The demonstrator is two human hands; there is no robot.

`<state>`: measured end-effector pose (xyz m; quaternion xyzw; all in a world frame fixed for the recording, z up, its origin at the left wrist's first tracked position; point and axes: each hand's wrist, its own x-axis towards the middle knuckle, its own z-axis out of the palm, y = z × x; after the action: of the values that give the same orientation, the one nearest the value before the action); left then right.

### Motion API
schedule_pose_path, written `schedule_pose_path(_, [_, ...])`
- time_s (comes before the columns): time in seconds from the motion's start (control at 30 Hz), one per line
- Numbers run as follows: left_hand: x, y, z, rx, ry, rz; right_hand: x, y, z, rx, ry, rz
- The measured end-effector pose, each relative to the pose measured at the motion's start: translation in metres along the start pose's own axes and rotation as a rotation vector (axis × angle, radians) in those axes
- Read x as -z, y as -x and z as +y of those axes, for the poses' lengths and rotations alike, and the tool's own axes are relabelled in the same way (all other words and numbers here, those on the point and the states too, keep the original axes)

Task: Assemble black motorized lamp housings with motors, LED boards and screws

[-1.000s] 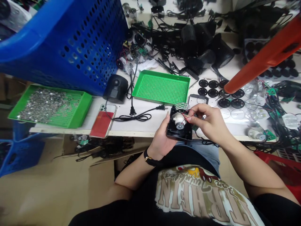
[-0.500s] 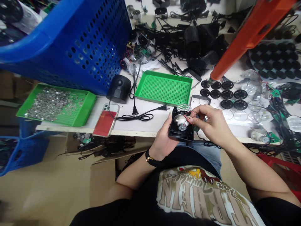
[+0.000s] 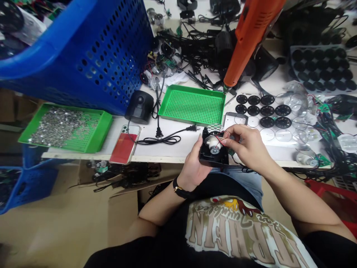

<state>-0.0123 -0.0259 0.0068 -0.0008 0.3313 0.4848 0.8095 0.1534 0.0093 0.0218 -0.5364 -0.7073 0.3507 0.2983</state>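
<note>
A white workbench (image 3: 167,150) runs across the view, crowded with parts, with a cardboard box (image 3: 122,219) below its near edge. A green mesh tray (image 3: 192,106) serves as the landmark. To its left sit a black round casing (image 3: 139,108), a tall blue perforated crate (image 3: 97,63), and a green tray (image 3: 97,130) heaped with small silver parts (image 3: 64,126). Nearer the bench edge and left of it lies a phone in a red-backed clear case (image 3: 124,148). A black two-pin plug (image 3: 192,128) and its cord (image 3: 156,140) lie just in front of it. Beyond it spreads a tangle of black cables (image 3: 195,48); to its right lie rows of black dials (image 3: 267,109) and clear discs (image 3: 283,134). An orange tool (image 3: 249,41) slants down with its tip just off the tray's far right corner, partly over the work area.

The left hand (image 3: 192,163) grips a black square housing (image 3: 213,160) with a white motor (image 3: 210,141), holding it just past the bench's near edge, right of the tray's front. The right hand (image 3: 249,147) pinches thin red wires (image 3: 220,140) at the motor. A black-strapped watch (image 3: 178,188) sits on the left wrist. The black T-shirt's (image 3: 237,230) print appears upside down, too warped to read reliably.
</note>
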Motion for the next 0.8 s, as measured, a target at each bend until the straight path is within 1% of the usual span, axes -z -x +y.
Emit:
schedule_pose_path(0.23, [0.0022, 0.0001, -0.0017, -0.002, -0.039, 0.003, 0.0001, -0.0033, -0.0007, -0.017, 0.007, -0.021])
schedule_pose_path(0.43, [0.0052, -0.0007, -0.0065, -0.043, -0.019, 0.019, -0.0039, -0.0026, -0.0002, 0.001, 0.009, -0.029])
schedule_pose_path(0.53, [0.0042, -0.0003, -0.0077, -0.059, -0.017, 0.03, -0.005, -0.0032, -0.0005, -0.004, 0.0, -0.039])
schedule_pose_path(0.8, [-0.0005, 0.0008, -0.0075, -0.039, -0.002, 0.068, -0.0022, -0.0076, -0.0017, -0.051, -0.018, -0.074])
